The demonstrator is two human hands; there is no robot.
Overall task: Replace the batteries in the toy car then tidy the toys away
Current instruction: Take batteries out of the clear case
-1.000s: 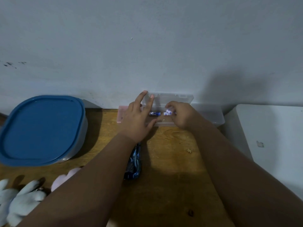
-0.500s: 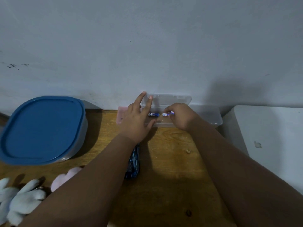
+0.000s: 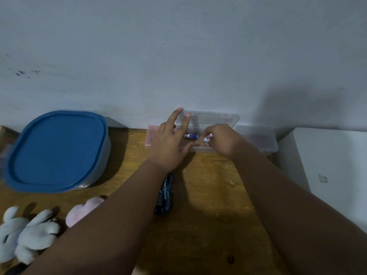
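Observation:
A clear plastic case point(image 3: 256, 139) stands open against the wall, its lid point(image 3: 214, 118) tipped up. My left hand point(image 3: 170, 141) rests on the case's left end with straight fingers holding the lid back. A blue battery point(image 3: 191, 136) lies inside the case. My right hand point(image 3: 220, 140) pinches a second blue-and-white battery point(image 3: 208, 137) just right of it, tilted up. The dark blue toy car point(image 3: 164, 195) lies on the wooden table point(image 3: 208, 225), partly hidden under my left forearm.
A container with a blue lid point(image 3: 56, 149) sits at the left. A grey plush rabbit point(image 3: 23, 235) and a pink plush toy point(image 3: 83, 211) lie at the front left. A pink flat item point(image 3: 151, 135) lies under the case. A white box point(image 3: 327, 175) borders the table's right side.
My right hand has lifted one end of the second battery, so it now tilts up away from the first. My left hand has stayed in place.

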